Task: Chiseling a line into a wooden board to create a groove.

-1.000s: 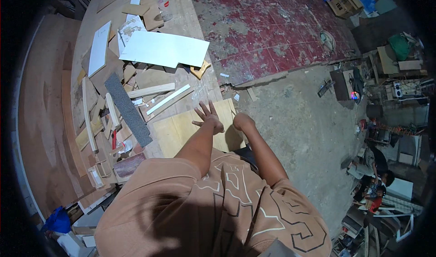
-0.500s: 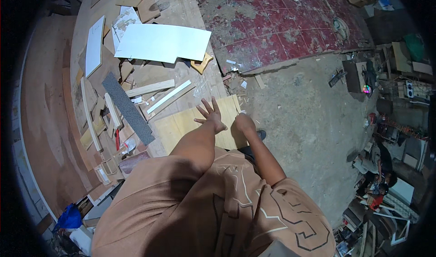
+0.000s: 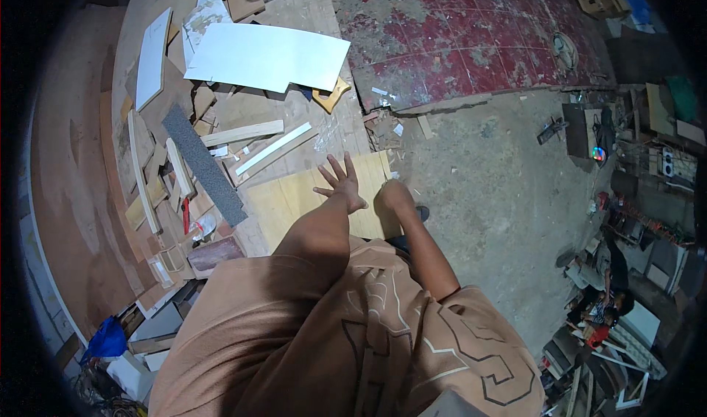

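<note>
My left hand [image 3: 340, 189] is spread, fingers apart, on a pale plywood board [image 3: 283, 200] at the near end of the worktable. My right hand [image 3: 392, 196] is closed at the board's right side, over a dark shadow; whatever its fingers hold is hidden. Above the board lie pale wooden strips [image 3: 274, 148] and a long grey speckled strip [image 3: 202, 163]. A yellow-handled tool [image 3: 329, 97] sticks out from under a large white panel [image 3: 265, 56]. A red-handled tool [image 3: 185, 214] lies among scraps at the left.
A large brown sheet [image 3: 74, 174] stands along the left. To the right are a concrete floor [image 3: 493, 189] and a raised red tiled floor [image 3: 479, 34] with debris. Clutter [image 3: 666, 167] lines the far right, where people [image 3: 604, 306] are grouped low. A blue bag [image 3: 107, 336] lies lower left.
The view has shifted slightly, so the table's contents sit higher in the picture. My left hand stays spread and my right hand stays closed at the board's right side.
</note>
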{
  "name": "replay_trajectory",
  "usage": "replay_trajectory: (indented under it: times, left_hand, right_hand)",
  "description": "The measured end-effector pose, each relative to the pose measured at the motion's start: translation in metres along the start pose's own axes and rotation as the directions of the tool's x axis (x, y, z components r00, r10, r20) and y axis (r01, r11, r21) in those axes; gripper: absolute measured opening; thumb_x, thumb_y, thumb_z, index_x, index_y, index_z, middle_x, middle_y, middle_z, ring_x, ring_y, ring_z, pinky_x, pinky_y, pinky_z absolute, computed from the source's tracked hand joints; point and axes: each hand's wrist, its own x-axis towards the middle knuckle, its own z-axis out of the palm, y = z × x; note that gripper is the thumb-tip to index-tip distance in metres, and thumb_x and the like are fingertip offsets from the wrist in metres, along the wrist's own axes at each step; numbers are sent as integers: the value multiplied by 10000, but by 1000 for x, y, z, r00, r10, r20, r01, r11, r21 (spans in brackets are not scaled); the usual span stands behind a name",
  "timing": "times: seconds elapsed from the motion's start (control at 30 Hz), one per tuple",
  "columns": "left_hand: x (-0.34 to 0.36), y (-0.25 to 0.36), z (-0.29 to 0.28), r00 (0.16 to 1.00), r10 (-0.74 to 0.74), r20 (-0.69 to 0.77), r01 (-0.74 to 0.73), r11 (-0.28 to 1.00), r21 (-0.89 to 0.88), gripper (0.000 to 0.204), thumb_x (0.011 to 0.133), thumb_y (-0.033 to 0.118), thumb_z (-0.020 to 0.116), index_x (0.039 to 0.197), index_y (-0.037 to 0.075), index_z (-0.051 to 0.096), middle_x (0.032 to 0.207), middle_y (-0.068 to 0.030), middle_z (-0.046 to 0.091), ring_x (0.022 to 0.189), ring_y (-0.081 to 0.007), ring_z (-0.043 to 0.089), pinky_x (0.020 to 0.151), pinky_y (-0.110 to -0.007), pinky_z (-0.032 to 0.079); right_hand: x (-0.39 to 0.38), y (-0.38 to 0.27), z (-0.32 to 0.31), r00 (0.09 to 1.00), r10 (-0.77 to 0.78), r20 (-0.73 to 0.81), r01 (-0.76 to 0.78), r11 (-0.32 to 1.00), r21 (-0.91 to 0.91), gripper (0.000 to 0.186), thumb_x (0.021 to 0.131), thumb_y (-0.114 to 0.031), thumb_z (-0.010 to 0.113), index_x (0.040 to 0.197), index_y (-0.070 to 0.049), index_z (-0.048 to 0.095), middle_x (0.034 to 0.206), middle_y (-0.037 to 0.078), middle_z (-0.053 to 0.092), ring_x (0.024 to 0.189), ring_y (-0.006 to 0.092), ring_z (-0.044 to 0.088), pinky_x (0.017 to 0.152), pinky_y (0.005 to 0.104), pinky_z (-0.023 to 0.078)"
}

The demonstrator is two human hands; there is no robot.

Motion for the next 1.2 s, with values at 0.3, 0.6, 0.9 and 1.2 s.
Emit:
replay_trajectory:
  times: [0.3,0.6,0.9,1.2]
  left_hand:
    - [1,-16,2,1000,-25,3,25,999,-31,1513,626,264,913,1472,246,-341,1510,-232,-396,1388,-514,-312,987,-850,21]
    - [7,-10,5,1000,1,30,0,1000,-24,1510,625,281,912,1477,244,-333,1512,-234,-392,1386,-525,-307,983,-856,29]
    - [8,-8,2,1000,2,15,-2,1000,-8,1508,636,286,912,1471,230,-343,1499,-239,-408,1371,-541,-317,978,-858,50]
    - [6,-23,6,999,-42,23,42,999,-7,1520,626,298,917,1469,230,-346,1495,-247,-409,1371,-543,-313,983,-855,60]
  right_hand:
    - [-78,-34,-49,990,121,75,-114,989,-93,326,840,-221,613,1045,9,719,1130,252,672,1069,397,658,890,469,531]
    - [-22,-36,-38,991,118,62,-117,993,-31,327,822,-188,597,1046,17,719,1141,254,670,1085,393,654,893,462,532]
    - [-28,-17,-26,985,-55,163,86,978,-192,321,813,-186,608,1036,19,716,1108,256,675,1062,408,652,897,481,523]
    - [-64,-24,-39,994,56,96,-49,996,-71,315,842,-191,555,1003,24,719,1096,273,670,1039,420,656,882,493,523]
